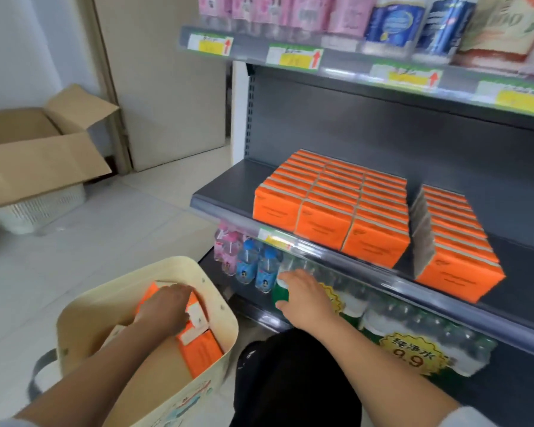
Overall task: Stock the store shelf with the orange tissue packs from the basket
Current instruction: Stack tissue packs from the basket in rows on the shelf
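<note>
A cream basket (216, 340) stands on the floor at the lower left with several orange tissue packs (201, 354) inside. My left hand (167, 306) reaches into it and grips one of the packs. On the grey middle shelf (228, 192) orange tissue packs (330, 204) stand in three tight rows, and a fourth row (457, 241) stands right of a grey divider. My right hand (302, 295) hovers with loose fingers below that shelf's front edge, in front of bottled water, holding nothing.
An open cardboard box (34, 155) rests on a white mesh basket (34, 211) at the left. Small water bottles (259, 266) and wrapped bottle packs (413, 331) fill the bottom shelf. Pink and blue goods sit on the top shelf. My dark-clothed knee (290, 380) is beside the basket.
</note>
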`<state>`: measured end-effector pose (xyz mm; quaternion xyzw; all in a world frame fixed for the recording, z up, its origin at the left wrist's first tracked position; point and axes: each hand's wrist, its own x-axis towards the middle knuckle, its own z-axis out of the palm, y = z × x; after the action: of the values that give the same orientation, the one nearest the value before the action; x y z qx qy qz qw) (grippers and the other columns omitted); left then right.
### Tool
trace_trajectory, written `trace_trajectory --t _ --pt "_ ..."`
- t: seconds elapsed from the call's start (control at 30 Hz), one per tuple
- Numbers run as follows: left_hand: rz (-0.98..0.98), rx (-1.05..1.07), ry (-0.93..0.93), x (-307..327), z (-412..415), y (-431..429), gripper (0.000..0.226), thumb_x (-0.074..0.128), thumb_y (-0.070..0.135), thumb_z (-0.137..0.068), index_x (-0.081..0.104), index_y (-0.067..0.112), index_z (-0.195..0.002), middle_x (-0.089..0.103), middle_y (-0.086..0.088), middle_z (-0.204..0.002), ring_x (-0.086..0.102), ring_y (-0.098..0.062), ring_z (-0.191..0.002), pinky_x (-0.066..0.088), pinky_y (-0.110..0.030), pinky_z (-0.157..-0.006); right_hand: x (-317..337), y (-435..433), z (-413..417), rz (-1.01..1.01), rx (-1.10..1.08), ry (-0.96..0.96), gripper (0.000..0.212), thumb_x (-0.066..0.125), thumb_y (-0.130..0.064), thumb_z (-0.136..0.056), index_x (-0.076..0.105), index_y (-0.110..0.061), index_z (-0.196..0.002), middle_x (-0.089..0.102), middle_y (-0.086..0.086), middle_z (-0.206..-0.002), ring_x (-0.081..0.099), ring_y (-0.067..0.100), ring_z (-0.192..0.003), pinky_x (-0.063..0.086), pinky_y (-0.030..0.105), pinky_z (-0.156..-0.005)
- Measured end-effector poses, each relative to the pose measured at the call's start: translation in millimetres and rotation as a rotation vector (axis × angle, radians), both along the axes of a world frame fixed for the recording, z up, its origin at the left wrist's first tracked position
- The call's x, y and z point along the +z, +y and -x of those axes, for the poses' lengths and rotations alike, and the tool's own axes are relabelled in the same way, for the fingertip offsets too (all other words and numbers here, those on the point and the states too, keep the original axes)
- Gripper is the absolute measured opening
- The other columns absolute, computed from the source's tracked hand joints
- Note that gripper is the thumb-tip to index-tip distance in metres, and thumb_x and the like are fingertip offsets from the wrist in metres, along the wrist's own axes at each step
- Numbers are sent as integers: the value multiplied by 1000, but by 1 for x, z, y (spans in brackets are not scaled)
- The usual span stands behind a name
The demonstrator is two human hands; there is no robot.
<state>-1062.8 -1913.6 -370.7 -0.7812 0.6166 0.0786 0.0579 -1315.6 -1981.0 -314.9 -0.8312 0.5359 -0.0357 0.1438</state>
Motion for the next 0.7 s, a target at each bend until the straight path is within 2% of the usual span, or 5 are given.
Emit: trace_trajectory --t 0.2,0.37,0.47,0.6,0.7 --pt "-99 55 -33 -44 -39 9 46 48 30 -92 40 20 -136 51 -2 -131 48 -21 -123 42 -31 -93 -26 -10 -53 -56 104 34 54 63 -34 -89 45 -20 -138 45 4 -135 40 24 -129 40 37 -102" --pt "-165 150 57 -95 -62 9 36 43 28 -92 46 23 -128 51 -1 -130 48 -19 -123 44 -33 -97 -49 -22 -84 -99 177 56 54 63 -33 -90 43 -20 -139 45 6 -135 40 26 -128 41 38 -100" --pt "-190 170 128 -119 -65 0 40 50 26 -89 44 25 -129 48 -1 -131 47 -19 -123 43 -35 -98 -62 -30 -99 -133 213 67 53 63 -33 -89 44 -19 -137 46 5 -133 41 26 -127 42 38 -98" --pt "-222 157 253 -146 -62 -20 68 60 32 -88 26 32 -147 34 0 -146 36 -20 -135 40 -38 -105 -81 -39 -116 -184 270 92 47 62 -31 -89 46 -19 -132 48 5 -128 43 26 -122 43 39 -96" --pt "-244 180 375 -159 -52 -44 77 60 28 -88 15 38 -150 10 -6 -159 29 -25 -141 36 -40 -109 -92 -43 -124 -223 299 108 47 62 -31 -89 45 -19 -132 48 5 -126 43 25 -120 44 40 -96"
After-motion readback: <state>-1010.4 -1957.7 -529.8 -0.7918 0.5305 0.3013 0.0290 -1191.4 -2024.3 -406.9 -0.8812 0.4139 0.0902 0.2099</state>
